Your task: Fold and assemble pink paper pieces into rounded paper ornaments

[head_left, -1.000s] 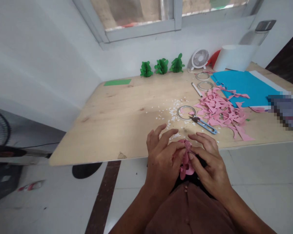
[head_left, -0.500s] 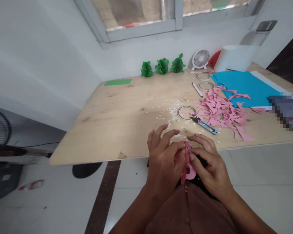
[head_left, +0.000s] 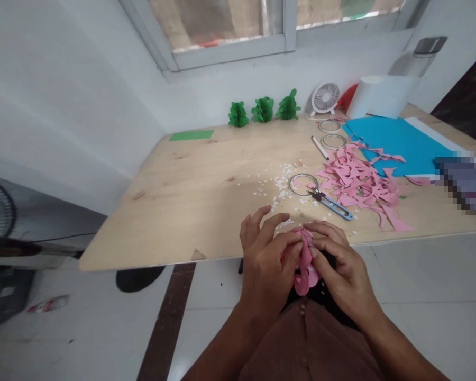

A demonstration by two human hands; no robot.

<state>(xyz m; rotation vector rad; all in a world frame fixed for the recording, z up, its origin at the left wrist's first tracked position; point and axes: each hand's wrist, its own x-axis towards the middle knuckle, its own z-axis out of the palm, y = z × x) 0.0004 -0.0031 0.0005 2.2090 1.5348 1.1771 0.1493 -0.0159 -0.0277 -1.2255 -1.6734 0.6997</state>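
Between my two hands, just off the table's front edge, is a pink paper piece (head_left: 305,264) with several rounded, petal-like layers. My left hand (head_left: 267,259) pinches its left side between thumb and index finger, the other fingers raised and spread. On the right side, my right hand (head_left: 341,267) grips it with thumb and fingertips, its fingers curled. The fingers cover the upper part of the piece. Beyond my hands lie blue thread snips (head_left: 333,205), their dark blades touching a roll of thin tape (head_left: 303,185), and scattered white paper bits (head_left: 283,180).
Pink paper scraps (head_left: 360,177) heap on the right of the wooden table (head_left: 174,211), near blue sheets (head_left: 404,143) and a white marker (head_left: 320,147). Green paper shapes (head_left: 263,109), a small white fan (head_left: 325,98) and a green strip (head_left: 191,135) are along the back.
The pink paper piece has turned and spread a little between my fingers, showing more of its rounded layers. Both hands keep their pinch in nearly the same place.
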